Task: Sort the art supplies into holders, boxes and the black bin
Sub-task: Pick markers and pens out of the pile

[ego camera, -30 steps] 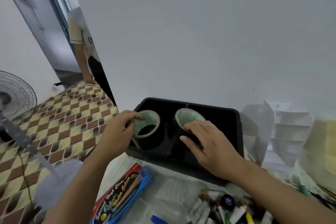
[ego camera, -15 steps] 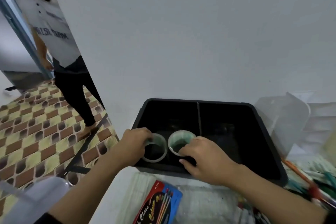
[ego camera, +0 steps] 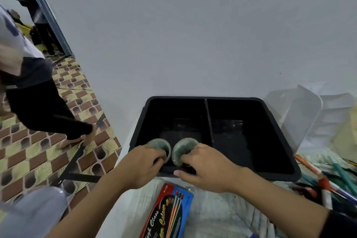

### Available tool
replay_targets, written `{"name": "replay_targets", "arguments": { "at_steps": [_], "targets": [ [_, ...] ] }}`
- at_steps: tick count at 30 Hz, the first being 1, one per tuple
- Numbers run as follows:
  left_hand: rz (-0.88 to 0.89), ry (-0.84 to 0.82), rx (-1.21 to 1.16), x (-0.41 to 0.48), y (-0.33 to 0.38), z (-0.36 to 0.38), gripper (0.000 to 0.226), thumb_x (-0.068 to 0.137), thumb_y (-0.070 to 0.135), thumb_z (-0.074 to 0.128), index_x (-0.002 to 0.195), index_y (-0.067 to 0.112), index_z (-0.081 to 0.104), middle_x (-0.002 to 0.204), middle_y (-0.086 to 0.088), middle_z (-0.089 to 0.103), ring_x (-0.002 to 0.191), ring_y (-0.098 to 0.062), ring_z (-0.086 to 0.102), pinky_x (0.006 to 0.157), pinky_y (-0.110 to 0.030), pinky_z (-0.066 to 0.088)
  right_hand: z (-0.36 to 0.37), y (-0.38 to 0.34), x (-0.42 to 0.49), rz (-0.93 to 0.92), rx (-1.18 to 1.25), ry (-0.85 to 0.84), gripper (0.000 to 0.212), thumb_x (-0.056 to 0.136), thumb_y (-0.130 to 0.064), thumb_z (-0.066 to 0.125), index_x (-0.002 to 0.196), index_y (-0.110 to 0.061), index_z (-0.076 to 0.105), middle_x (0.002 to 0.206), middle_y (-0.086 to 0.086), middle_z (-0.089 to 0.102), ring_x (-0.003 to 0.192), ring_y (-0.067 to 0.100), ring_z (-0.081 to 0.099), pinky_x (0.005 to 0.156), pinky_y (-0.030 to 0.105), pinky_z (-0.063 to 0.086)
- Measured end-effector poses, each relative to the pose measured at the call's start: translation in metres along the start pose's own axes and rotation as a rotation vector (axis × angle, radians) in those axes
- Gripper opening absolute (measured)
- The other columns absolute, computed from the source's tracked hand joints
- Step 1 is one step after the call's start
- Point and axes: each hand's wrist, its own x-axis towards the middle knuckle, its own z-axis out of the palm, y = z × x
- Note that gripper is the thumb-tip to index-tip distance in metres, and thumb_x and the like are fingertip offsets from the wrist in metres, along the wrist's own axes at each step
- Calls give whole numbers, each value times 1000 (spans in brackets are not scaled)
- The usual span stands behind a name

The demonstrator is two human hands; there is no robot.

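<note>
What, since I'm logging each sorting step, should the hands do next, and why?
Probably release both cups and pull back. The left hand grips the left cup and the right hand grips the right cup, both upright, side by side, low in the left compartment of the black bin, by its front wall. Pencils lie unsorted on the table.

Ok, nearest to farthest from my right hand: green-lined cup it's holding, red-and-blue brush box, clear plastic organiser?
1. Green-lined cup, held by the right hand, inside black bin.
2. Red-and-blue brush box, just nearside.
3. Clear plastic organiser, far right by wall.
</note>
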Motion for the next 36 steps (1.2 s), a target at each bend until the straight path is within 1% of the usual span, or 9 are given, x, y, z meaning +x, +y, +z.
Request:
{"name": "replay_targets", "arguments": {
  "at_steps": [4,7,11,14,18,20,28,33,36],
  "targets": [
    [21,17,-16,1,2,-2,34,101,49,34,89,32,61,78,13,60,74,-6,55,69,-28,46,-4,4,11,9,-1,-63,55,106,-49,31,71,-17,58,63,-6,54,62,12,50,83,33,45],
    [-35,-97,-15,17,5,-8,23,101,43,49,90,29,63,66,14,52,63,-5,51,62,-25,38,-6,3,29,43,-50,-226,50,106,-42,29,80,-14,62,73,-5,57,69,15,51,79,36,43],
    [-81,-280,-10,39,1,-13,15,97,45,58,88,32,61,85,10,60,78,-11,59,72,-26,44,-11,6,51,121,-53,-392,35,104,-35,39,95,-13,64,92,4,62,83,21,56,75,35,44],
    [-64,-313,58,44,-1,-16,12,96,50,56,89,40,54,99,8,63,87,-14,61,81,-33,50,-19,12,55,163,-15,-275,28,104,-35,41,105,-17,63,97,6,66,90,28,63,77,40,51],
    [-60,-228,53,41,-2,-18,19,99,46,54,96,28,60,82,9,58,80,-16,58,73,-32,46,-33,26,49,209,35,26,27,106,-36,44,98,-16,61,84,1,61,79,24,57,67,33,39],
    [-43,-229,24,40,-4,-18,22,99,47,55,97,26,63,80,12,56,75,-9,55,71,-29,42,-33,30,45,192,48,56,27,104,-37,47,92,-18,61,84,2,64,77,23,58,66,32,40],
    [-39,-227,18,42,-6,-12,19,96,51,58,84,36,57,77,16,53,71,-3,53,63,-22,36,-4,20,40,170,-35,-230,25,100,-30,56,90,-13,71,75,2,66,72,20,61,68,35,52],
    [-68,-97,37,39,-1,-4,18,94,47,59,90,30,63,72,14,56,68,-5,55,62,-24,42,-18,15,44,175,212,-428,21,100,-23,59,81,-14,61,71,-2,59,71,16,57,81,38,51],
    [-80,-12,61,36,-1,2,20,94,48,56,87,30,64,69,13,58,67,-6,57,66,-29,51,-16,9,43,225,278,-480,23,101,-18,55,85,-3,62,71,0,55,68,14,52,75,36,51]
  ]
}}
